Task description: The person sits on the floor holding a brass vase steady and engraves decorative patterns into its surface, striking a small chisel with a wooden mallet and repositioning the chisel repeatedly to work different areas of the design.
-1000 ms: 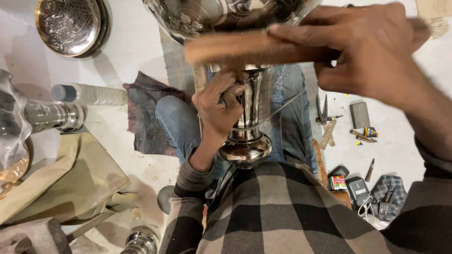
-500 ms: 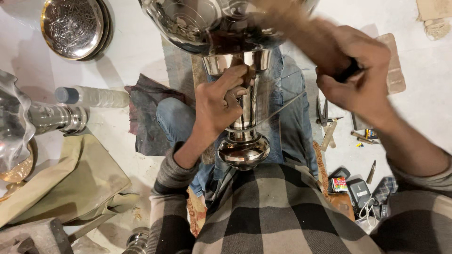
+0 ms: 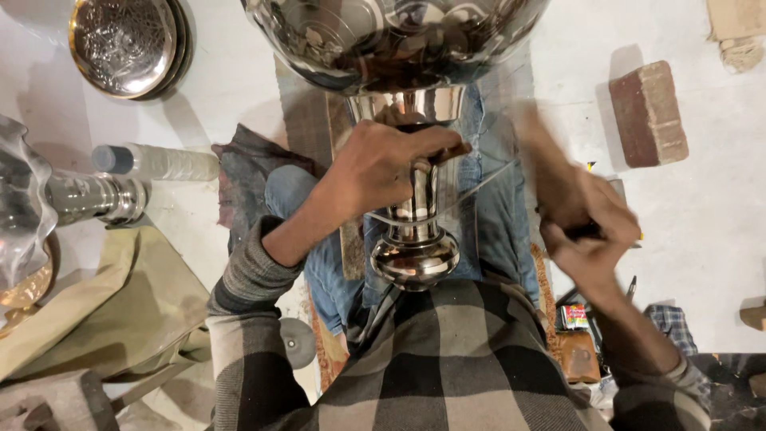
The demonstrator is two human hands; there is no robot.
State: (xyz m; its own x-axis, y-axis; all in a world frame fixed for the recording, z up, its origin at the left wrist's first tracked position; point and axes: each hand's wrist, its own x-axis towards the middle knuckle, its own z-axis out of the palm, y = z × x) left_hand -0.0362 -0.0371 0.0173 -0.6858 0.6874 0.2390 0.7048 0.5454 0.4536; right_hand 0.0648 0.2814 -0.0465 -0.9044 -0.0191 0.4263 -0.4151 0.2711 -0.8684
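Observation:
A large polished metal goblet stands between my knees, its wide bowl [image 3: 399, 40] close under the camera and its round foot [image 3: 415, 259] at my lap. My left hand [image 3: 383, 168] is wrapped around the narrow stem just below the bowl. My right hand [image 3: 586, 219] is off to the right of the stem, apart from it and blurred by motion. It is closed on the dark handle of a wooden stick [image 3: 542, 144], which shows only as a brown smear pointing up toward the bowl.
A brick [image 3: 648, 112] lies on the white floor at the right. An engraved metal plate [image 3: 124, 44] sits at top left, with a plastic bottle [image 3: 155, 162] and another shiny metal piece [image 3: 88, 198] below it. Tan cloth [image 3: 120, 303] covers the lower left; small tools [image 3: 574, 319] lie by my right knee.
My right hand has swung the wooden stick from across the front of the bowl down and to the right. My left hand keeps its grip on the stem.

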